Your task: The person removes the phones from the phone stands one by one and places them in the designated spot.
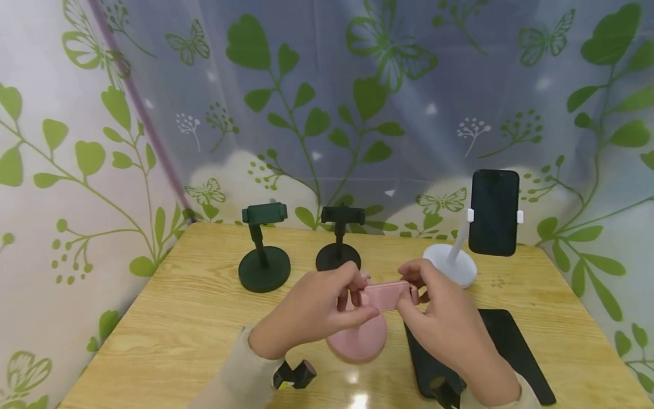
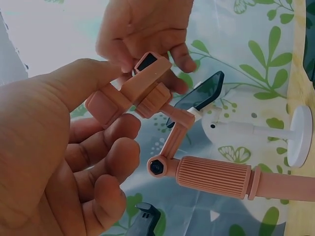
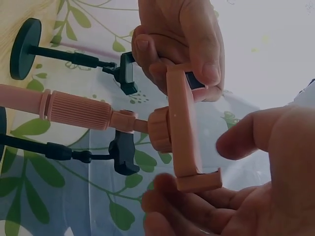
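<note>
A pink phone stand [image 1: 357, 343] with a round base stands on the table in front of me. Its clamp [image 1: 386, 296] lies sideways at the top, holding no phone. My left hand [image 1: 327, 301] pinches the clamp's left end between thumb and fingers. Around the right end are the curled fingers and thumb of my right hand [image 1: 444, 315]. In the right wrist view, my right fingers [image 3: 167, 184] lie against the end piece, while the thumb appears apart from it. A ribbed collar [image 2: 214, 177] and a hinged arm show below the clamp in the left wrist view.
Behind stand a dark green phone stand [image 1: 264, 268] and a black one [image 1: 338, 257]. A white stand [image 1: 451, 264] at the right carries a black phone [image 1: 494, 213]. A flat black tablet-like slab [image 1: 511, 346] lies partly under my right forearm. A patterned curtain [image 1: 327, 113] hangs behind the table.
</note>
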Action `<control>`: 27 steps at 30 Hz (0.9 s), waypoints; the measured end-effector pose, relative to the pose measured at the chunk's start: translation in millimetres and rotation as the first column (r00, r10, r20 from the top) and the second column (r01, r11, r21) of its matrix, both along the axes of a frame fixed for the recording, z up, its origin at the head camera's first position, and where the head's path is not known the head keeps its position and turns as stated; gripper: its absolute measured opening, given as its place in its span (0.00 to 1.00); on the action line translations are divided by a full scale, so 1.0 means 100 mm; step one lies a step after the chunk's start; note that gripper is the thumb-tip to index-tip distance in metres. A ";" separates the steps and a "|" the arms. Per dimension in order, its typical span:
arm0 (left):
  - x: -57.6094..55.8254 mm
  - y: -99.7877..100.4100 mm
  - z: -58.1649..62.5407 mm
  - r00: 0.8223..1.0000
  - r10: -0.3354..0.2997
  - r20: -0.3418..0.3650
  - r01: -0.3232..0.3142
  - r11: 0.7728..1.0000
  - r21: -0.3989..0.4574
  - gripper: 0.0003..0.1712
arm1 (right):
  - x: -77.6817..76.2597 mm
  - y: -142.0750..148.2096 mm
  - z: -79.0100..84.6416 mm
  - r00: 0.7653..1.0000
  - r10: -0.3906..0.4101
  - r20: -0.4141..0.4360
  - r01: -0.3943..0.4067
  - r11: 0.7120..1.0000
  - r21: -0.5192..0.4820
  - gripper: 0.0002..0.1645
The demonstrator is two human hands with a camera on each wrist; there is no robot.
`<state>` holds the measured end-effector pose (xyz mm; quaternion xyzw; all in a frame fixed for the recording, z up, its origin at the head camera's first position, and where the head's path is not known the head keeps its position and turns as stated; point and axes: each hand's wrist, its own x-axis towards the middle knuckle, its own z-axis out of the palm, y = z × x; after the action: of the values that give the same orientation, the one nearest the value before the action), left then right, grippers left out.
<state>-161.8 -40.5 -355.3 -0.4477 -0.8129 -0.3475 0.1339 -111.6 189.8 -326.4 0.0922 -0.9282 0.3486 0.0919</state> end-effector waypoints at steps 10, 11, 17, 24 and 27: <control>0.03 0.02 0.01 0.980 0.064 0.190 -0.054 0.997 -0.057 0.14 | 0.05 0.03 0.02 0.993 -0.019 -0.116 0.005 0.993 -0.121 0.16; 0.03 0.03 0.01 0.979 0.060 0.195 -0.048 0.997 -0.064 0.14 | 0.05 0.03 0.02 0.992 -0.020 -0.128 0.004 0.992 -0.124 0.16; 0.01 0.03 0.01 0.961 0.006 0.276 0.007 0.999 -0.048 0.14 | 0.06 0.05 0.02 0.978 -0.035 -0.204 0.003 0.987 -0.159 0.14; -0.01 0.01 0.01 0.934 -0.018 0.356 0.033 0.999 -0.034 0.11 | 0.06 0.05 -0.01 0.960 -0.015 -0.281 -0.038 0.983 -0.182 0.13; -0.02 0.01 0.01 0.931 -0.015 0.365 0.031 0.999 -0.038 0.12 | 0.05 0.05 -0.01 0.957 -0.006 -0.290 -0.044 0.985 -0.166 0.13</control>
<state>-163.4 -39.3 -354.7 -0.3876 -0.8257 -0.4086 -0.0332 -106.1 195.3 -327.6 0.1429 -0.8706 0.4103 0.2307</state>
